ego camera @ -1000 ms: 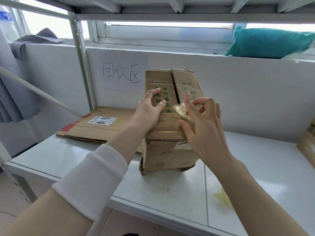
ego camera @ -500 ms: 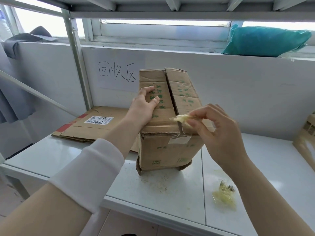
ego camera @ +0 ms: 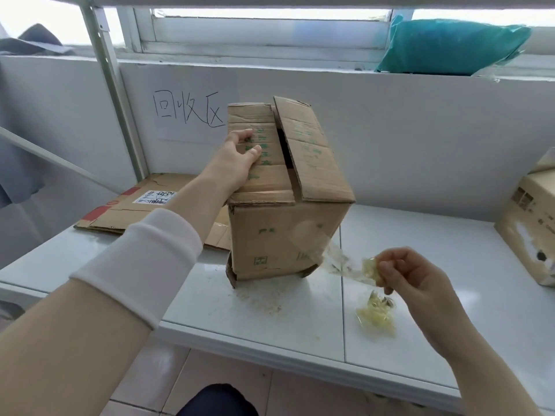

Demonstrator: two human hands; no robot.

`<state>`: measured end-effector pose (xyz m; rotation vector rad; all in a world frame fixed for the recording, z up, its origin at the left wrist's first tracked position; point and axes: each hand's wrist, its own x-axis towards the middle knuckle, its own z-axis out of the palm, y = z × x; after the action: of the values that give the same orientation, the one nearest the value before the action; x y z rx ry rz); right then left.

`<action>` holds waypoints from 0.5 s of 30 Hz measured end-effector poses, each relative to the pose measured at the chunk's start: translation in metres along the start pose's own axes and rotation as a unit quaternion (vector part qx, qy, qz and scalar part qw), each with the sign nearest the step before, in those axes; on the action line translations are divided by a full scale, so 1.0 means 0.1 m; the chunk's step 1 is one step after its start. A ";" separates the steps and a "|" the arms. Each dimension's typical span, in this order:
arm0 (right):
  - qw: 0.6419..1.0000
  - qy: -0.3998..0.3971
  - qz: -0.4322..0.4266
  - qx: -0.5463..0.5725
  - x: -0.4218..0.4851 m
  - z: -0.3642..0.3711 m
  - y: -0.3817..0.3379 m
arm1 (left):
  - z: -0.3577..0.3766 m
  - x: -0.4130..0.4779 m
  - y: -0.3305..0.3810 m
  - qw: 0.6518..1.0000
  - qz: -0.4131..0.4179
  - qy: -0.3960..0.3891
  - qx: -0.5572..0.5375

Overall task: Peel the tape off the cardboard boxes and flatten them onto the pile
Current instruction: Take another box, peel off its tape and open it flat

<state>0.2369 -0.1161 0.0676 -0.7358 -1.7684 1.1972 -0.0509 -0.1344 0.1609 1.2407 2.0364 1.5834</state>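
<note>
Now my left hand [ego camera: 237, 159] presses open-fingered on the cardboard box [ego camera: 279, 235]; my right hand [ego camera: 411, 274] pinches clear tape [ego camera: 338, 262], seemingly attached at the box's front.

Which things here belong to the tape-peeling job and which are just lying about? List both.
Job: box, tape, left hand, right hand, flat cardboard pile, second box.
Lying about: teal bag, paper sign, grey cloth.
</note>
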 end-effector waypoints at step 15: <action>0.818 0.023 -0.063 -0.572 -0.10 -0.15 0.95 | 0.02 -0.17 0.06 1.000 0.019 0.007 -0.007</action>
<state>0.2558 -0.0835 -0.0210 -1.2440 -2.3736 -0.1279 -0.0365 -0.1461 0.1610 1.2747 2.0188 1.6242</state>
